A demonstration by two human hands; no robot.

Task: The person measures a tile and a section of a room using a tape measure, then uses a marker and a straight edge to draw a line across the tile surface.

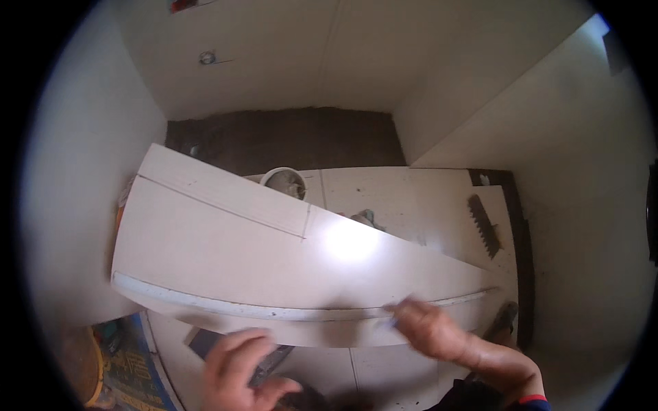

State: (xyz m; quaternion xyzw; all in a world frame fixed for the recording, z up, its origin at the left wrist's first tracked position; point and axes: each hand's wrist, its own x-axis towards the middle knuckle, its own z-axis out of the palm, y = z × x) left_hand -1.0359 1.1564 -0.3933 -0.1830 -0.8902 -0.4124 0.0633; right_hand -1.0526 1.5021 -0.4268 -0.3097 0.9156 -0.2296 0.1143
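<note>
A large white tile [226, 253] lies raised and slanted across the middle of the view, with thin cut lines scored near its far left corner. My left hand [236, 373] sits under the tile's near edge, fingers curled, next to a dark flat tool [267, 359] on the floor. My right hand [432, 329] is blurred at the tile's near right edge, fingers touching it and pinching something small and thin; what it is cannot be made out.
A white bucket [284, 181] with grey mortar stands behind the tile. A notched trowel [483, 226] lies on the tiled floor at right. Bare dark screed [295, 137] runs along the far wall. White tiled walls close in on both sides. Coloured packaging [130, 363] lies lower left.
</note>
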